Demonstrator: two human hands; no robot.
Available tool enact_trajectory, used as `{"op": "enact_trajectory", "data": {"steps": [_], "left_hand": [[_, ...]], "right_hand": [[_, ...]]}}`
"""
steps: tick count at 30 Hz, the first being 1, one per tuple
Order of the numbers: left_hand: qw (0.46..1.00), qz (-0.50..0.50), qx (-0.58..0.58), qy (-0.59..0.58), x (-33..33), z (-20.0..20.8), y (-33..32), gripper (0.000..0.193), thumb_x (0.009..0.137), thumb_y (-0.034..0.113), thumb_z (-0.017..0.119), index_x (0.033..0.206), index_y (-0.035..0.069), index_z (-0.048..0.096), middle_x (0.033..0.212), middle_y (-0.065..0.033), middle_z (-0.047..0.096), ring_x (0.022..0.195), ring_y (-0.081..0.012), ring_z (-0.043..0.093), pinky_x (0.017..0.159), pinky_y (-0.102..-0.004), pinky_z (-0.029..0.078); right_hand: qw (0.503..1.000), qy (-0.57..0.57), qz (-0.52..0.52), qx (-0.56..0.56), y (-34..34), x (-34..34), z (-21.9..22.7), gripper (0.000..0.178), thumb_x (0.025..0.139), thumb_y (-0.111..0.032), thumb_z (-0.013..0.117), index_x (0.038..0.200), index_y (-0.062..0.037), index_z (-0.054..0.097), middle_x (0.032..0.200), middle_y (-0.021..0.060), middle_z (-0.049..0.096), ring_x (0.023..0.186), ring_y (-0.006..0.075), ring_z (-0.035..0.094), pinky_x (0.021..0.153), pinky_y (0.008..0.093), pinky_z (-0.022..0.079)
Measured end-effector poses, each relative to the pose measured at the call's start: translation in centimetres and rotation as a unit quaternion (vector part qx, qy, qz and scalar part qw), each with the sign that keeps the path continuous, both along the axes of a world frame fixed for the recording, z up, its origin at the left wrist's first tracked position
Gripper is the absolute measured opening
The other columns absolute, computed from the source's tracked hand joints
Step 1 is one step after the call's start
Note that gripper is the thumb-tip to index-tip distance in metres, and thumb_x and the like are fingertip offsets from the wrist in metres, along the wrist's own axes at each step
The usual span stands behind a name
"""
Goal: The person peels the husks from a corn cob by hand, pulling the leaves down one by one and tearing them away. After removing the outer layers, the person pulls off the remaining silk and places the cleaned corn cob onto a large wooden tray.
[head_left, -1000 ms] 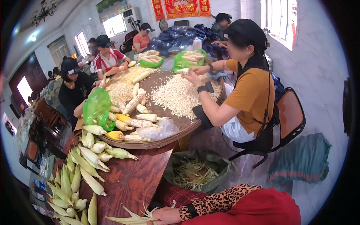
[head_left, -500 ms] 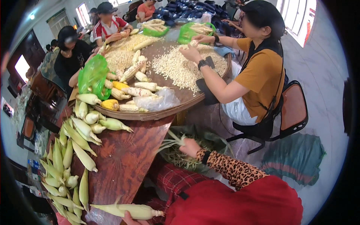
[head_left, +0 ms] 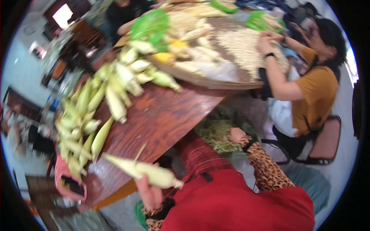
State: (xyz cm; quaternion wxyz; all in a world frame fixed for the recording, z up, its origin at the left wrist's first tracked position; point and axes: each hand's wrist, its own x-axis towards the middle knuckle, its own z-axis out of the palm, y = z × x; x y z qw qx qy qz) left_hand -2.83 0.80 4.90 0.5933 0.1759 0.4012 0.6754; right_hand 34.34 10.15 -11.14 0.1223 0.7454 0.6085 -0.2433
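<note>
My left hand (head_left: 149, 192) holds an ear of corn (head_left: 154, 174) in pale green husk, tilted over the near edge of the red-brown wooden table (head_left: 154, 119). One loose husk strip sticks up from the ear. Out to the right, my right hand (head_left: 236, 135) hangs over a sack of stripped husks (head_left: 216, 131) beside the table. Its fingers are smeared by motion, so whether it still grips any husk is unclear. Along the table's left side lies a heap of unshelled corn ears (head_left: 115, 102), several with husks on.
Beyond the table, a large round tray (head_left: 216, 82) bears husked cobs, loose pale kernels (head_left: 243, 48), a clear plastic bag (head_left: 219, 72) and a green bag (head_left: 150, 30). A co-worker in a mustard shirt (head_left: 318, 82) sits at right. A pink-rimmed container (head_left: 63, 175) stands at the table's left corner.
My view has swung left and down. My left hand has lifted the corn ear and tilted it. The long husk strips seen in my right hand no longer show there; that hand is now over the sack.
</note>
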Motion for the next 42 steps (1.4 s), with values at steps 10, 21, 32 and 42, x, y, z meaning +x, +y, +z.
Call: {"op": "enact_trajectory", "data": {"steps": [10, 21, 32, 42], "left_hand": [[0.998, 0.043, 0.000, 0.040, 1.7, 1.7, -0.7, 0.046, 0.088, 0.005, 0.051, 0.128, 0.007, 0.029, 0.113, -0.0113, 0.049, 0.106, -0.0256, 0.050, 0.094, -0.0402, 0.040], [0.994, 0.096, -0.017, 0.040, 0.1, 0.7, -3.0, 0.048, 0.086, 0.001, 0.054, 0.127, 0.007, 0.030, 0.113, -0.0072, 0.047, 0.103, -0.0169, 0.049, 0.090, -0.0328, 0.041], [0.985, 0.172, -0.003, -0.010, -0.8, 0.8, -4.4, 0.038, 0.089, 0.008, 0.052, 0.123, 0.008, 0.035, 0.111, -0.0066, 0.049, 0.101, -0.0185, 0.051, 0.088, -0.0357, 0.043], [0.988, 0.134, 0.037, -0.070, -1.4, 0.9, -4.2, 0.039, 0.088, 0.011, 0.051, 0.123, 0.009, 0.034, 0.110, -0.0089, 0.048, 0.104, -0.0213, 0.049, 0.091, -0.0387, 0.042]], "right_hand": [[0.782, 0.590, 0.178, 0.091, -3.7, -19.6, 18.8, 0.021, 0.081, -0.017, 0.060, 0.096, -0.0022, 0.057, 0.090, 0.0111, 0.058, 0.084, 0.0224, 0.060, 0.072, 0.0312, 0.047], [0.794, 0.497, 0.295, 0.190, -6.5, -22.5, 17.7, 0.016, 0.082, -0.009, 0.056, 0.096, -0.0025, 0.052, 0.090, 0.0130, 0.053, 0.080, 0.0313, 0.056, 0.068, 0.0364, 0.047], [0.788, 0.403, 0.434, 0.167, -7.5, -20.8, 17.9, 0.007, 0.083, -0.006, 0.050, 0.088, -0.0020, 0.051, 0.084, 0.0134, 0.053, 0.076, 0.0333, 0.055, 0.063, 0.0413, 0.045], [0.941, 0.208, 0.213, 0.159, -4.4, -12.5, 14.5, 0.031, 0.084, -0.013, 0.050, 0.114, -0.0046, 0.052, 0.093, 0.0157, 0.059, 0.084, 0.0321, 0.059, 0.075, 0.0392, 0.048]]}}
